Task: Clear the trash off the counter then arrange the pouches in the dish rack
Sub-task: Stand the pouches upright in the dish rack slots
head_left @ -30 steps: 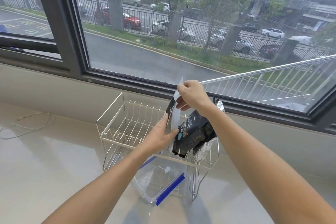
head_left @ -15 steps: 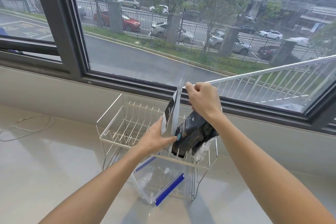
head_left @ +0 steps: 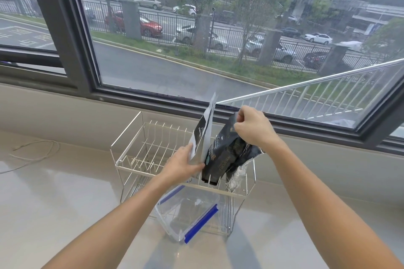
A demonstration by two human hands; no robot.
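Observation:
A white wire dish rack [head_left: 140, 155] stands on the pale counter by the window. A flat white-and-black pouch [head_left: 204, 131] stands upright in its right half, and my left hand [head_left: 182, 165] grips its lower edge. Just to the right, a black pouch [head_left: 220, 155] leans in the rack, with my right hand [head_left: 251, 128] pinching its top. A crumpled silver pouch [head_left: 239, 173] sits behind the black one at the rack's right end, partly hidden.
A clear plastic container with blue clips [head_left: 188, 214] sits under the rack's lower tier. A thin white cable [head_left: 35, 153] lies on the counter at the left. The window sill and dark frame [head_left: 153, 102] run close behind the rack.
My right hand let go of the white pouch's top and moved right to the top of the black pouch. My left hand still holds the white pouch, which stands more upright.

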